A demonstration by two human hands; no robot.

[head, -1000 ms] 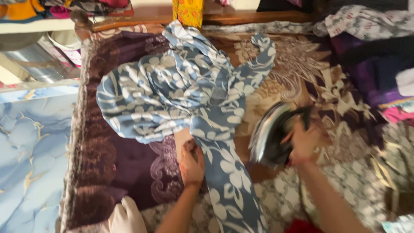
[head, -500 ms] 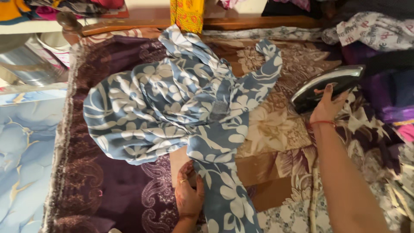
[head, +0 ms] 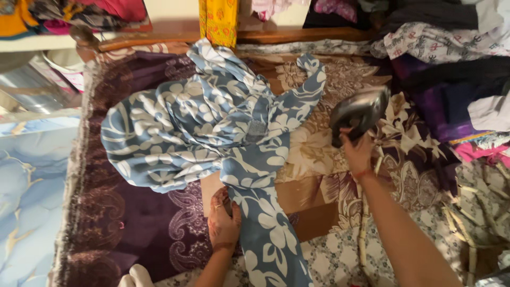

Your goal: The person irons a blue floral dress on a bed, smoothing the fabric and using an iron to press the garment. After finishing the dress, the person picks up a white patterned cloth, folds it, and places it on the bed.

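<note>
Garment (head: pixel 212 122) of blue cloth with white flowers lay crumpled on a patterned blanket (head: pixel 133 212), in the middle of the view. Its upper part was bunched in many folds, and one long strip (a sleeve or a leg, I could not tell which) ran down toward the person. A short curved piece stuck out at the upper right.

The left hand (head: pixel 223 220) lay on the blanket at the left edge of that strip, with the fingers bent together and pressing on the cloth edge; whether they pinched it I could not tell. The right hand (head: pixel 357 151) was closed around the handle of an iron (head: pixel 360 110), to the right of the garment and apart from it. The iron was tilted, with its shiny sole turned up and to the left. A cord (head: pixel 364 234) ran down the blanket beside the right arm. Other clothes (head: pixel 441 40) lay in a heap at the upper right.
</note>
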